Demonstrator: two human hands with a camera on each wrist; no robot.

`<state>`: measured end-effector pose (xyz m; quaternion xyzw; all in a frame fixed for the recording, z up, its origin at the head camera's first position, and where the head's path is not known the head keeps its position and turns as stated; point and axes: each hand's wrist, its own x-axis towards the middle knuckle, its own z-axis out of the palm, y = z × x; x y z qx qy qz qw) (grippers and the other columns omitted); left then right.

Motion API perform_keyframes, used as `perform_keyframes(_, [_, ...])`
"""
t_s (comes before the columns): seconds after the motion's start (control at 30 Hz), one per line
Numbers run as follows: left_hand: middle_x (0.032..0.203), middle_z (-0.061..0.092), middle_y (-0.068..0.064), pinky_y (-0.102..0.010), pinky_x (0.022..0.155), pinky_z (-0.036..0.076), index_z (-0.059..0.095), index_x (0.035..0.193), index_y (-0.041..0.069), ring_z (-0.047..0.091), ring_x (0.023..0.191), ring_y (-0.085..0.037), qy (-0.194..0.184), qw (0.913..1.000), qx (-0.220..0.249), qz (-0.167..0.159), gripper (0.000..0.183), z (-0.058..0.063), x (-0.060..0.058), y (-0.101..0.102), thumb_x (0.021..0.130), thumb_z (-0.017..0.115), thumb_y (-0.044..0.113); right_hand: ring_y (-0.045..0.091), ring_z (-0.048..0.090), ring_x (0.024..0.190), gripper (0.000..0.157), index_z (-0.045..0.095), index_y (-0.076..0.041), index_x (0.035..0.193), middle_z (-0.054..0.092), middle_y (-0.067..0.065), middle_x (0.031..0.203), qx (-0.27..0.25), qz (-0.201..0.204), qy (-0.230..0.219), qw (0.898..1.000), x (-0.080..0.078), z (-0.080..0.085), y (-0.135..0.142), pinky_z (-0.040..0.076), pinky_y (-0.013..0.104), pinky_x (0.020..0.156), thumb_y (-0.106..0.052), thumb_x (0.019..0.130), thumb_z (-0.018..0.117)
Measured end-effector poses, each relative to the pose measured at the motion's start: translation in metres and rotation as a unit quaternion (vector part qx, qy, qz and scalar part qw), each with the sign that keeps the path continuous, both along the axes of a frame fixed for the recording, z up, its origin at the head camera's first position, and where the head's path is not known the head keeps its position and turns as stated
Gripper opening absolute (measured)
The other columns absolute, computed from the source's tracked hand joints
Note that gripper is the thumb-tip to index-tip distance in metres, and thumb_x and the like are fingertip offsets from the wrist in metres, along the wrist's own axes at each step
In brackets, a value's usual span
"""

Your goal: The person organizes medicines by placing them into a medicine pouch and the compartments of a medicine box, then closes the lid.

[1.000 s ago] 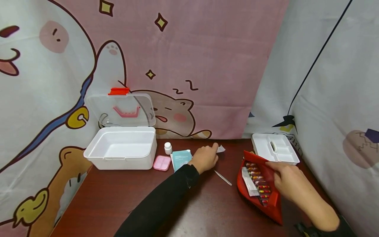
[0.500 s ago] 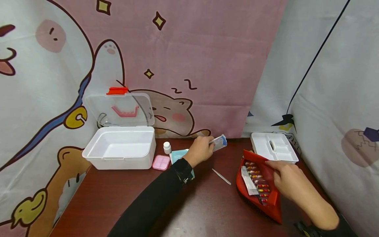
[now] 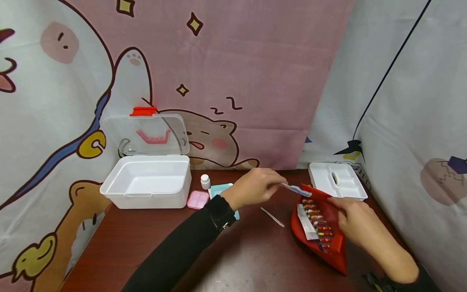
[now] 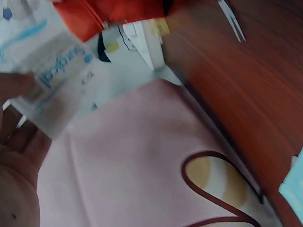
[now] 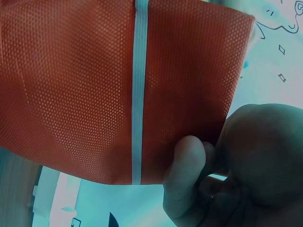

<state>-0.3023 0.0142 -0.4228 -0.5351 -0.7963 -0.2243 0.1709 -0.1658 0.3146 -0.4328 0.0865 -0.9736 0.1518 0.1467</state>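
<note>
My left hand (image 3: pixel 255 187) pinches a flat white packet (image 3: pixel 297 190) with blue print, its far end overlapping the top of a red pouch (image 3: pixel 339 253) in the head view. Up close in the left wrist view, the packet (image 4: pixel 64 78) reads "Surgical". My right hand (image 3: pixel 366 227) grips the pouch's raised edge between thumb and fingers. The right wrist view shows the mesh-like red face of the pouch (image 5: pixel 75 90) with a pale stripe. Inside the pouch lie a row of small red and yellow capsule-like pieces (image 3: pixel 318 221) and a white packet (image 3: pixel 306 223).
Metal tweezers (image 3: pixel 272 217) lie between the hands. Left of them are a teal packet (image 3: pixel 219 189), a pink pill case (image 3: pixel 198 199) and a white bottle (image 3: pixel 205 181). A lidded white box (image 3: pixel 146 200) stands at the left; a white compartment tray (image 3: pixel 324 178) lies behind the pouch.
My left hand has lifted the white packet from beside the teal packet and carried it right, to the pouch's top edge. My right hand has kept its grip on the pouch.
</note>
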Motion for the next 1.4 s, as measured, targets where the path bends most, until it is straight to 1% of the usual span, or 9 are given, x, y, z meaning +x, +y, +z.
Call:
perform_keyframes(0.1, [0.117, 0.080, 0.008, -0.017, 0.101, 0.056, 0.084, 0.122, 0.018, 0.074, 0.108, -0.004, 0.026, 0.9975, -0.030, -0.058, 0.022, 0.004, 0.012, 0.005, 0.106, 0.071, 0.012, 0.051, 0.076, 0.111, 0.041, 0.079, 0.002, 0.127, 0.080, 0.029, 0.118, 0.001, -0.002, -0.003, 1.000, 0.000, 0.001, 0.000, 0.058, 0.069, 0.092, 0.006, 0.091, 0.060])
perform_keyframes(0.2, [0.119, 0.080, 0.011, -0.018, 0.104, 0.054, 0.084, 0.123, 0.022, 0.073, 0.111, -0.003, 0.066, 0.9921, -0.065, -0.084, 0.025, 0.005, 0.021, 0.011, 0.105, 0.070, 0.013, 0.051, 0.076, 0.111, 0.041, 0.079, 0.002, 0.127, 0.080, 0.029, 0.119, 0.002, -0.005, -0.009, 1.000, 0.000, 0.001, -0.001, 0.058, 0.069, 0.093, 0.005, 0.091, 0.060])
perform_keyframes(0.43, [0.124, 0.081, 0.013, -0.023, 0.114, 0.051, 0.081, 0.132, 0.026, 0.072, 0.120, -0.005, 0.163, 0.9724, -0.143, -0.086, 0.032, -0.002, 0.036, 0.033, 0.109, 0.062, 0.015, 0.050, 0.076, 0.108, 0.041, 0.079, 0.001, 0.127, 0.080, 0.030, 0.118, 0.001, -0.007, -0.010, 1.000, 0.001, 0.001, -0.002, 0.059, 0.068, 0.088, 0.005, 0.091, 0.060])
perform_keyframes(0.63, [0.132, 0.079, 0.013, -0.023, 0.124, 0.044, 0.079, 0.136, 0.027, 0.069, 0.130, -0.003, 0.185, 0.9606, -0.188, -0.087, 0.038, -0.010, 0.044, 0.059, 0.108, 0.061, 0.010, 0.050, 0.077, 0.105, 0.041, 0.080, 0.002, 0.125, 0.080, 0.030, 0.117, -0.002, 0.002, 0.000, 1.000, 0.000, 0.000, 0.000, 0.060, 0.067, 0.085, 0.006, 0.090, 0.060])
perform_keyframes(0.83, [0.135, 0.077, 0.016, -0.022, 0.125, 0.043, 0.077, 0.139, 0.031, 0.066, 0.132, -0.003, 0.224, 0.9398, -0.251, -0.058, 0.034, -0.019, 0.053, 0.082, 0.113, 0.059, 0.018, 0.051, 0.076, 0.107, 0.039, 0.079, 0.004, 0.124, 0.080, 0.030, 0.118, -0.002, 0.008, 0.005, 1.000, -0.001, -0.002, 0.001, 0.060, 0.067, 0.085, 0.006, 0.090, 0.060])
perform_keyframes(1.0, [0.132, 0.077, 0.018, -0.019, 0.120, 0.046, 0.077, 0.136, 0.033, 0.067, 0.127, -0.001, 0.239, 0.9351, -0.260, -0.037, 0.032, -0.029, 0.057, 0.094, 0.116, 0.055, 0.020, 0.051, 0.076, 0.105, 0.039, 0.079, 0.004, 0.121, 0.080, 0.029, 0.116, -0.003, 0.016, 0.017, 1.000, -0.001, -0.003, 0.001, 0.060, 0.067, 0.084, 0.008, 0.088, 0.059])
perform_keyframes(1.13, [0.128, 0.076, 0.020, -0.018, 0.118, 0.046, 0.078, 0.132, 0.035, 0.067, 0.124, 0.001, 0.237, 0.9351, -0.262, -0.024, 0.033, -0.035, 0.058, 0.100, 0.116, 0.054, 0.018, 0.051, 0.076, 0.105, 0.039, 0.080, 0.004, 0.121, 0.080, 0.029, 0.116, -0.004, 0.016, 0.015, 1.000, -0.001, -0.002, 0.001, 0.060, 0.067, 0.084, 0.008, 0.088, 0.059])
perform_keyframes(1.33, [0.132, 0.075, 0.021, -0.019, 0.119, 0.045, 0.078, 0.132, 0.039, 0.065, 0.127, 0.002, 0.209, 0.9324, -0.294, -0.027, 0.034, -0.042, 0.056, 0.105, 0.116, 0.054, 0.020, 0.051, 0.076, 0.106, 0.040, 0.079, 0.003, 0.123, 0.079, 0.030, 0.117, -0.002, 0.009, 0.003, 1.000, -0.002, -0.002, 0.001, 0.059, 0.067, 0.085, 0.007, 0.089, 0.059])
perform_keyframes(1.4, [0.128, 0.076, 0.021, -0.018, 0.117, 0.046, 0.079, 0.130, 0.039, 0.066, 0.123, 0.002, 0.190, 0.9332, -0.303, -0.030, 0.032, -0.044, 0.055, 0.106, 0.116, 0.057, 0.021, 0.051, 0.076, 0.106, 0.040, 0.079, 0.003, 0.123, 0.079, 0.030, 0.118, -0.002, 0.006, 0.001, 1.000, -0.001, -0.002, 0.001, 0.059, 0.067, 0.085, 0.007, 0.089, 0.059])
